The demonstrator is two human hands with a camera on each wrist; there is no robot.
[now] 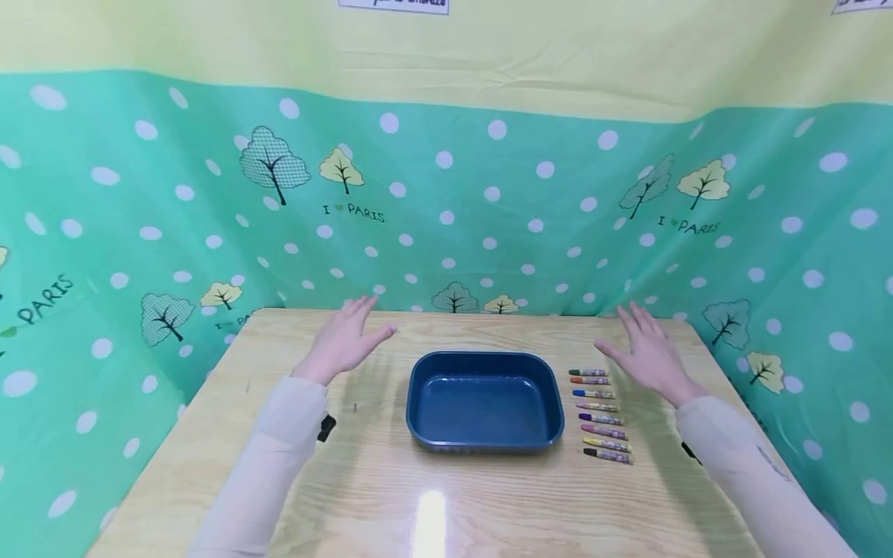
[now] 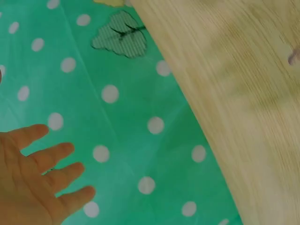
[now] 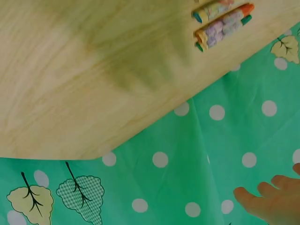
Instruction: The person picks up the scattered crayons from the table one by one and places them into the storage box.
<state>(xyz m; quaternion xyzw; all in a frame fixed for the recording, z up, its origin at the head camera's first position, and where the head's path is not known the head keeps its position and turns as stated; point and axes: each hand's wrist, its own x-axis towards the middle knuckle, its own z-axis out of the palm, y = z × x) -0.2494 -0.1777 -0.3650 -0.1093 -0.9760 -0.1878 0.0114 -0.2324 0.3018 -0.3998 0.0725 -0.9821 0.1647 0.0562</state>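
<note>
A dark blue rectangular tray (image 1: 484,447) stands in the middle of the wooden table. To its right lies a column of several crayons (image 1: 604,432) in different colours, each in a printed wrapper; a few crayons (image 3: 225,28) also show in the right wrist view. My left hand (image 1: 343,341) hovers left of the tray with fingers spread and holds nothing. Over the table's right side, beyond the crayons, my right hand (image 1: 649,356) is raised, fingers spread, with nothing in it. Neither hand touches the tray or the crayons.
The wooden table (image 1: 363,504) reaches back to a green dotted curtain (image 1: 446,232) printed with trees, which also hangs along both sides. A small black object (image 1: 325,428) shows beside the left sleeve. Light glares on the table's front.
</note>
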